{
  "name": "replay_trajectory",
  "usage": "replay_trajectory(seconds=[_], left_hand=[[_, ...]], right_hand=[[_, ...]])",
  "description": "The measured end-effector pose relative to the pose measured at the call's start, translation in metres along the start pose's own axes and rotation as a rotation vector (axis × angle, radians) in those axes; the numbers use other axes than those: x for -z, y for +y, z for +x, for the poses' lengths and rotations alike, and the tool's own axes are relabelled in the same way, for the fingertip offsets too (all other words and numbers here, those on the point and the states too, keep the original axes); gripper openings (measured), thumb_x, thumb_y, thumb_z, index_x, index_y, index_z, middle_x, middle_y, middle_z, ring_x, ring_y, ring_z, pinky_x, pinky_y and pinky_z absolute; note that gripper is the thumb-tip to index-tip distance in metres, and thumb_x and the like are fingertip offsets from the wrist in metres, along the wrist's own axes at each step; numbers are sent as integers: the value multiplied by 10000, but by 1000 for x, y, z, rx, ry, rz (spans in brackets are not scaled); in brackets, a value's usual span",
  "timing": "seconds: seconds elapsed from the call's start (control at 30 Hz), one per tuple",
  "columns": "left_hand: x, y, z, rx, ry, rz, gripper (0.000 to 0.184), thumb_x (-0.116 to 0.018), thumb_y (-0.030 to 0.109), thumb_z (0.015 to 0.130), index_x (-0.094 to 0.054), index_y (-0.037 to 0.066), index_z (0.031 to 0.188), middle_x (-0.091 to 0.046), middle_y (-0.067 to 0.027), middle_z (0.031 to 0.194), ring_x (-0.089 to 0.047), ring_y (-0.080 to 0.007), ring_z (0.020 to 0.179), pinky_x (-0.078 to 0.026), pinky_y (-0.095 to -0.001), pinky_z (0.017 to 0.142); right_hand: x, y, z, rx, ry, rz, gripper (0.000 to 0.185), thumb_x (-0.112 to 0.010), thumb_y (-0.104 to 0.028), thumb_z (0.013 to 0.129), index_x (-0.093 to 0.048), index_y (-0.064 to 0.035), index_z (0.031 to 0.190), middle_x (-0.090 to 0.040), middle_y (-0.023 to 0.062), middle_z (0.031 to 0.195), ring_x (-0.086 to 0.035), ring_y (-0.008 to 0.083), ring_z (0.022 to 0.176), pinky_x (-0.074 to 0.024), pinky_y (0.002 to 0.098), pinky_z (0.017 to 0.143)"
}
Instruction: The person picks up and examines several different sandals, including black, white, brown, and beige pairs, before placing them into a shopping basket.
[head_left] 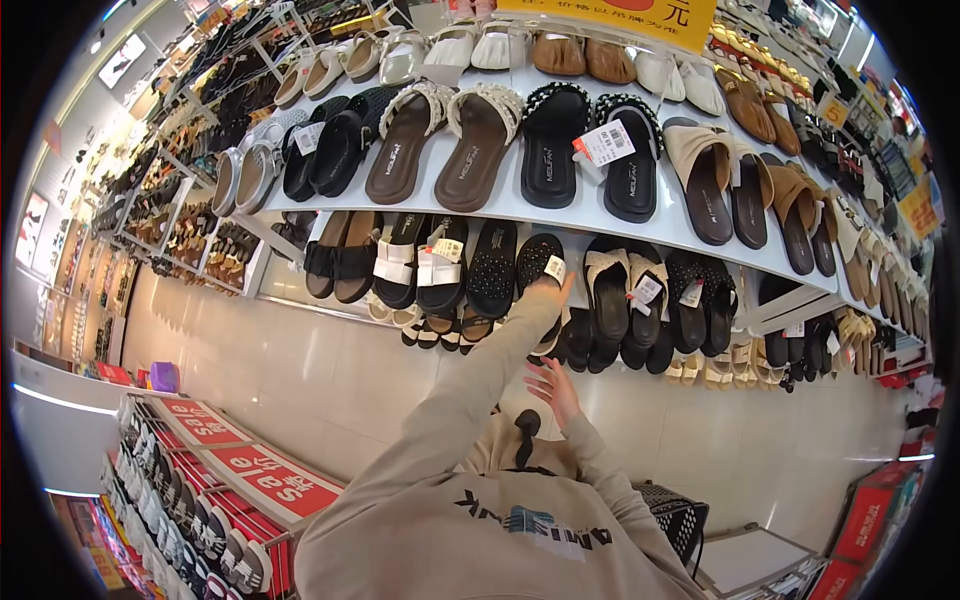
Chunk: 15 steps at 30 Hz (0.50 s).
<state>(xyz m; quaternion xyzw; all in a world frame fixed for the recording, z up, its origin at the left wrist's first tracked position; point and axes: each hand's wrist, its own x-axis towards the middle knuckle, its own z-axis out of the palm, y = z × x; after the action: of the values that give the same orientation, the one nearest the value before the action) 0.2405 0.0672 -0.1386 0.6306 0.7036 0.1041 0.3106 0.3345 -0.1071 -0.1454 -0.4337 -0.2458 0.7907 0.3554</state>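
Observation:
At the lower shelf, my left hand point(547, 289) is at the near end of a black studded sandal point(539, 255) that bears a white tag; its fingers are partly hidden, and they appear closed on the sandal. A matching studded sandal point(491, 272) lies just to the left. My right hand point(556, 391) is below the shelf edge, fingers apart and holding nothing. Black sandals with beige straps point(607, 300) stand to the right of my left hand, and black ones with white straps point(440, 265) stand farther left.
The white upper shelf point(480, 205) juts out above the lower row. Racks with red sale signs point(275, 480) stand at the lower left. A black patterned basket point(675, 515) is beside my body at the lower right. Tiled floor point(270, 360) shows below the shelves.

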Motion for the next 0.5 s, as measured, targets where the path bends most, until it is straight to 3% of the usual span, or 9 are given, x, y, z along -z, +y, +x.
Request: replay_trajectory(seconds=[0.03, 0.1, 0.13, 0.2, 0.3, 0.43, 0.5], left_hand=[[-8, -7, -6, 6, 1, -2, 584, -320, 518, 860, -537, 49, 1133, -551, -199, 1090, -529, -363, 1010, -404, -392, 895], [-27, -25, -32, -363, 514, 51, 447, -410, 390, 879, -542, 18, 1089, -495, -176, 1175, -474, -330, 1089, -372, -390, 921], [-20, -24, -53, -358, 520, 56, 447, -410, 390, 879, -542, 18, 1089, -495, -176, 1175, -474, -330, 1089, -372, -390, 921], [9, -19, -99, -377, 581, -452, 289, -507, 211, 857, -542, 19, 1071, -467, -134, 1197, -460, -300, 1094, -366, -376, 922], [17, -54, -119, -234, 773, -435, 244, -529, 124, 839, -546, 39, 1067, -505, -103, 1107, -509, -265, 1025, -412, -329, 856], [27, -76, -110, -239, 772, -165, 277, -521, 159, 844, -531, -9, 1065, -503, -139, 1095, -486, -295, 1049, -403, -363, 862], [26, -83, -100, -242, 672, -94, 358, -510, 229, 856, -511, -60, 1066, -502, -178, 1108, -461, -320, 1080, -384, -381, 894]], right_hand=[[0, 0, 0, 7, 6, -3, 620, -337, -502, 892, -252, -56, 1316, -469, 125, 1239, -508, 247, 1071, -381, 349, 913], [1, 5, 2, 9, 1, -5, 613, -348, -496, 892, -254, -62, 1315, -479, 126, 1226, -511, 247, 1067, -388, 346, 903], [5, 10, 6, 24, 38, 13, 594, -372, -478, 891, -255, -77, 1314, -496, 128, 1200, -521, 245, 1051, -399, 342, 886], [9, 11, 14, 41, 71, 38, 578, -396, -460, 890, -256, -92, 1313, -512, 130, 1175, -530, 243, 1035, -410, 338, 868], [9, 12, 22, 82, 118, 17, 587, -481, -382, 878, -202, -120, 1322, -546, 136, 1104, -569, 226, 950, -444, 325, 804], [3, 10, 40, 140, 176, -8, 607, -495, -368, 877, -184, -102, 1324, -566, 143, 1056, -590, 210, 878, -465, 312, 754], [-2, 4, 47, 144, 193, -19, 610, -495, -375, 876, -185, -98, 1323, -573, 140, 1039, -594, 208, 860, -466, 311, 747]])
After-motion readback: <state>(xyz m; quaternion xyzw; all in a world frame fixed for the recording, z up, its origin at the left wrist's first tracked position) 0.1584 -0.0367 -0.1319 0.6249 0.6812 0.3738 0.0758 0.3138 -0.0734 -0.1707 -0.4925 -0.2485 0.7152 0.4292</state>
